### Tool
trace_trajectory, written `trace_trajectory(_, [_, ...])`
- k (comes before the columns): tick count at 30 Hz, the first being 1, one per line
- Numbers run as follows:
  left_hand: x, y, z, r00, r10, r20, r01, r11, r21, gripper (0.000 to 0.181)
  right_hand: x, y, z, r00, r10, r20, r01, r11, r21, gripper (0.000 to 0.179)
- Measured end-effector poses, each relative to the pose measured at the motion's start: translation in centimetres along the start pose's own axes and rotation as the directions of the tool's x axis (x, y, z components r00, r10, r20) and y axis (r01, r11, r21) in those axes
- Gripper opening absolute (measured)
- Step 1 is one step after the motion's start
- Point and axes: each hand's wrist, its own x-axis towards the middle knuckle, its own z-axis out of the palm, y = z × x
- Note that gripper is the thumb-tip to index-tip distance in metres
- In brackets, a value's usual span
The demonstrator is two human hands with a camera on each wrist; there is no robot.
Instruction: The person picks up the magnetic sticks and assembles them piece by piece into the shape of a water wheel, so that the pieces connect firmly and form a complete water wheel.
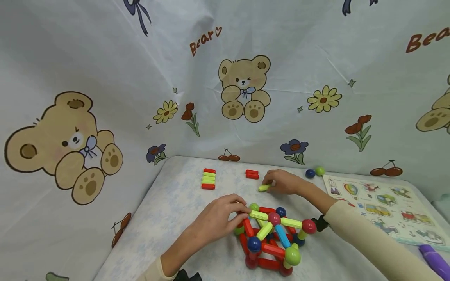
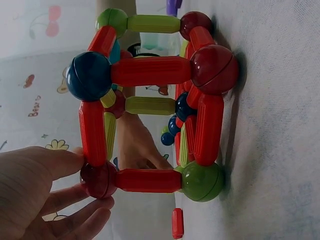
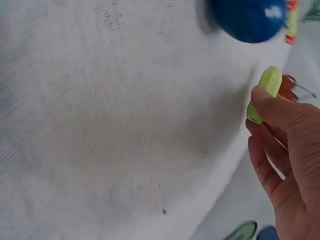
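A frame built of red, yellow-green and blue magnetic rods (image 1: 272,249) and coloured balls stands on the table in front of the person. My left hand (image 1: 220,215) is at its left upper corner. In the left wrist view the thumb and fingers pinch a dark red ball (image 2: 97,181) there, where red rods meet. Beyond the frame, my right hand (image 1: 284,182) pinches a loose yellow-green rod (image 3: 270,82) between thumb and fingers. That rod lies close over the tabletop in the head view.
Left of the right hand lie two red rods (image 1: 252,176). Further left is a row of red and yellow-green rods (image 1: 208,186). A blue ball (image 1: 310,173) and a green ball (image 1: 320,171) sit at the back, near a picture board (image 1: 386,210). Something purple (image 1: 436,261) lies at the right edge.
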Motion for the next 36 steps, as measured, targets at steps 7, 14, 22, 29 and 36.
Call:
trace_trajectory(7, [-0.2, -0.1, 0.1, 1.000, -0.019, 0.001, 0.019, 0.999, -0.033, 0.016, -5.6, -2.9, -3.7, 0.976, 0.063, -0.208, -0.045, 0.995, 0.090, 0.022])
trace_trajectory(14, [-0.5, -0.3, 0.3, 1.000, 0.002, -0.003, -0.002, 0.999, -0.042, 0.017, -12.4, -8.0, -4.9, 0.910, -0.059, -0.410, 0.078, 0.996, 0.030, 0.044])
trace_trajectory(22, [-0.5, -0.2, 0.1, 1.000, 0.000, 0.017, 0.001, 0.999, -0.046, 0.017, -18.0, -12.7, -3.5, 0.898, -0.158, -0.411, 0.180, 0.984, 0.015, 0.057])
trace_trajectory(29, [-0.4, 0.0, -0.1, 1.000, 0.008, 0.000, -0.008, 0.999, -0.052, 0.018, -19.5, -13.2, -1.4, 0.891, -0.238, -0.386, 0.234, 0.970, -0.058, 0.028])
trace_trajectory(36, [-0.2, 0.3, 0.2, 0.999, 0.027, -0.022, -0.028, 0.998, -0.063, 0.018, -19.7, -13.0, -0.4, 0.880, -0.285, -0.379, 0.216, 0.952, -0.215, 0.036])
